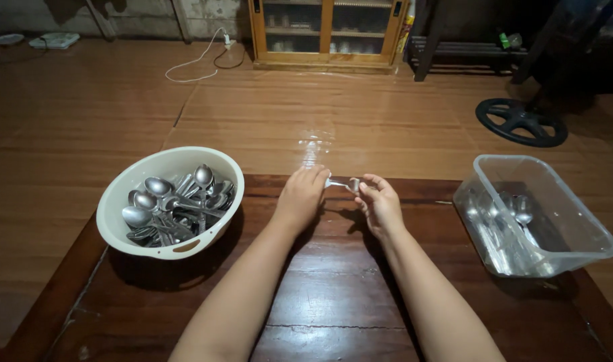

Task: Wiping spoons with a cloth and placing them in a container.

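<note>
My left hand (301, 196) and my right hand (380, 201) meet over the far edge of a dark wooden table (333, 295). Between them they hold one small metal spoon (340, 183), each hand gripping an end, with only the middle showing. A cream round bowl (169, 201) with several metal spoons (176, 201) stands to the left of my left hand. A clear plastic tub (531, 214) holding several pieces of metal cutlery sits to the right of my right hand.
The table stands on a brown wooden floor (85, 114). A wooden cabinet with glass doors (328, 32) is at the back, a white cable (199, 64) lies on the floor, and a black wheel-shaped base (521, 122) is at far right.
</note>
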